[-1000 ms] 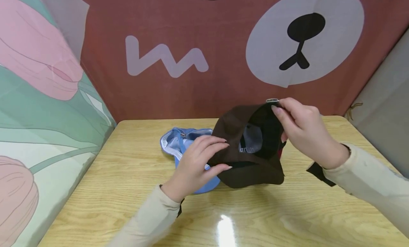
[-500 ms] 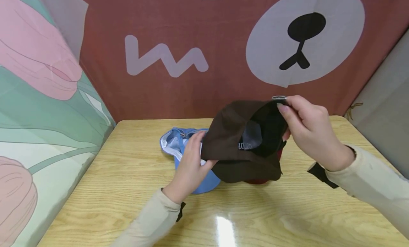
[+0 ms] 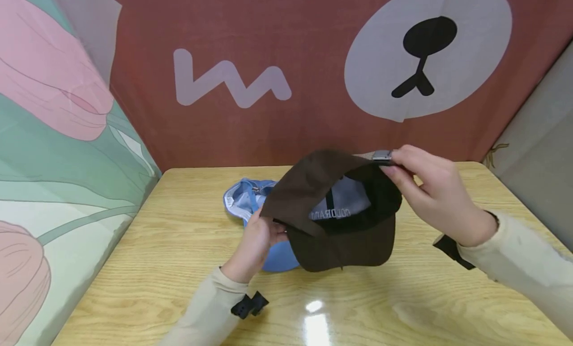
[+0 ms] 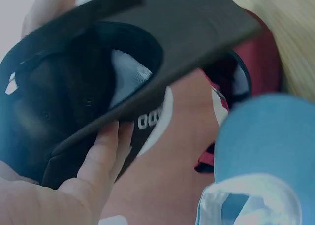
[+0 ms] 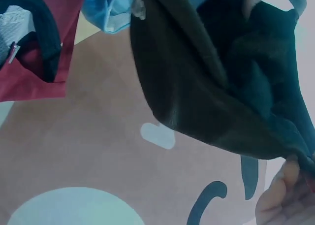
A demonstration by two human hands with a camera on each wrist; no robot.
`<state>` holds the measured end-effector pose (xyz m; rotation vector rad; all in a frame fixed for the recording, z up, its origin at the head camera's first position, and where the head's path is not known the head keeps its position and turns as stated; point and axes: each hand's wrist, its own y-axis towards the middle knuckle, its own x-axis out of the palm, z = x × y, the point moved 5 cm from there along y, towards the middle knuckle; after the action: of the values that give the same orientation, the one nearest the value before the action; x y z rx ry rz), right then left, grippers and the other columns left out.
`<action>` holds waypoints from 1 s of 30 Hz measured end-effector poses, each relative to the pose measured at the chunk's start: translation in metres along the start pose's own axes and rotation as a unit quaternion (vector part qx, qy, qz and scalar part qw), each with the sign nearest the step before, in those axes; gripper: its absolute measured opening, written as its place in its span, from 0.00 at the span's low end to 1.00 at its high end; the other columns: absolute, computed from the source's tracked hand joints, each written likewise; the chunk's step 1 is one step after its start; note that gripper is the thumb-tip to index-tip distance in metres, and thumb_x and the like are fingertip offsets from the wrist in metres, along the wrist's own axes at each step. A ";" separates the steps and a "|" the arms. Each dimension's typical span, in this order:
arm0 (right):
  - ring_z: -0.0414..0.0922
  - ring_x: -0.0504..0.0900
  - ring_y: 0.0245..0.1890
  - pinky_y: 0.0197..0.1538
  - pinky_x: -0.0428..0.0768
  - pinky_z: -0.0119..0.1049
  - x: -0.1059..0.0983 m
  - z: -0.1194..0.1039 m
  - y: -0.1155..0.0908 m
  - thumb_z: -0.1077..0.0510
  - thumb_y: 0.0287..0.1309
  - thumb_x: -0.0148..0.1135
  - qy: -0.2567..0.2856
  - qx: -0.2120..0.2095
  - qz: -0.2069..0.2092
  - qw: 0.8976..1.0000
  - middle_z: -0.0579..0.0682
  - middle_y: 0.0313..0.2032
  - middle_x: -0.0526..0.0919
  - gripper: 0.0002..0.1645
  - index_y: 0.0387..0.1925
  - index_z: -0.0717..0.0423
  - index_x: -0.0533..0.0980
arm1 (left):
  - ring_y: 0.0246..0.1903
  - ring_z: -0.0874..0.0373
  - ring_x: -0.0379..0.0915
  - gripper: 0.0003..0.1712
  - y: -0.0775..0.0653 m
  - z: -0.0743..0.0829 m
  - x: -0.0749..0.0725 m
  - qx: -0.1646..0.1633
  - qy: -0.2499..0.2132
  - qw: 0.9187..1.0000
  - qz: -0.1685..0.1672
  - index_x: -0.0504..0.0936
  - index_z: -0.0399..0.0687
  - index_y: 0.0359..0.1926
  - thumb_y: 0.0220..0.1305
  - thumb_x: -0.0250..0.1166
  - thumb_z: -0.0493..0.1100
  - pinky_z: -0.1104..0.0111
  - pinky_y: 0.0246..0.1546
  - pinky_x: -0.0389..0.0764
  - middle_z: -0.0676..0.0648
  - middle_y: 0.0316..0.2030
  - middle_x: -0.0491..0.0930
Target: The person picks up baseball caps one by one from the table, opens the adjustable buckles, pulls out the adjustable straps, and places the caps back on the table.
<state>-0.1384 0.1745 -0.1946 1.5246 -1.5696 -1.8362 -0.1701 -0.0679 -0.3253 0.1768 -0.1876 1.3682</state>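
A dark brown baseball cap (image 3: 346, 249) hangs above the table, its hollow facing me with pale lettering inside. My left hand (image 3: 255, 241) grips the cap's left edge; in the left wrist view its fingers (image 4: 106, 153) lie along the outside. At the upper right, my right hand (image 3: 440, 192) pinches the back strap beside a metal buckle (image 3: 382, 155). A blue cap (image 3: 279, 259) rests on the table behind my left hand, hollow side up. The brown cap hides a red cap in the head view; the left wrist view shows this red cap (image 4: 266, 52).
The wooden table (image 3: 174, 266) ends at a reddish-brown backdrop (image 3: 228, 132) printed with a bear's snout. A floral cloth (image 3: 62, 177) bounds the left side, and a grey panel (image 3: 532, 117) the right. Black straps (image 3: 249, 304) sit at my wrists.
My left hand has moved left and turned, and now grips the cap's edge. The brown cap has swung leftward with its hollow more toward me. The right hand's pinch dipped slightly.
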 end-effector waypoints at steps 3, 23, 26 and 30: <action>0.34 0.65 0.26 0.29 0.63 0.24 0.001 0.001 -0.005 0.44 0.72 0.49 0.007 -0.010 -0.005 1.000 0.48 0.27 0.73 0.26 0.30 0.62 0.77 | 0.23 0.59 0.75 0.18 -0.002 0.003 -0.002 -0.005 -0.042 0.999 0.010 0.72 0.34 0.50 0.75 0.37 0.36 0.66 0.29 0.78 0.48 0.23 0.77; 0.37 0.68 0.25 0.26 0.67 0.30 0.035 0.034 -0.070 0.64 0.58 0.67 0.066 0.215 -0.189 0.956 0.41 0.35 0.75 0.23 0.54 0.56 0.72 | 0.32 0.59 0.79 0.17 -0.011 0.023 -0.009 0.043 -0.160 0.986 0.023 0.76 0.49 0.47 0.80 0.39 0.45 0.67 0.35 0.82 0.49 0.35 0.79; 0.37 0.64 0.23 0.25 0.66 0.31 0.040 0.035 -0.076 0.62 0.60 0.66 0.078 0.236 -0.206 0.946 0.41 0.31 0.73 0.19 0.52 0.55 0.72 | 0.31 0.59 0.79 0.18 -0.011 0.025 -0.008 0.047 -0.169 0.984 0.024 0.76 0.48 0.45 0.80 0.39 0.44 0.67 0.34 0.82 0.48 0.34 0.78; 0.37 0.65 0.25 0.26 0.66 0.33 0.045 0.035 -0.082 0.64 0.59 0.66 0.098 0.246 -0.212 0.941 0.42 0.29 0.73 0.20 0.52 0.56 0.72 | 0.30 0.59 0.78 0.18 -0.013 0.027 -0.006 0.047 -0.176 0.983 0.028 0.76 0.48 0.45 0.80 0.39 0.44 0.68 0.33 0.82 0.48 0.33 0.78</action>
<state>-0.1529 0.1899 -0.2926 2.3462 -1.7953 -1.4648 -0.1598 -0.0828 -0.3003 0.4981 -0.4259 1.3944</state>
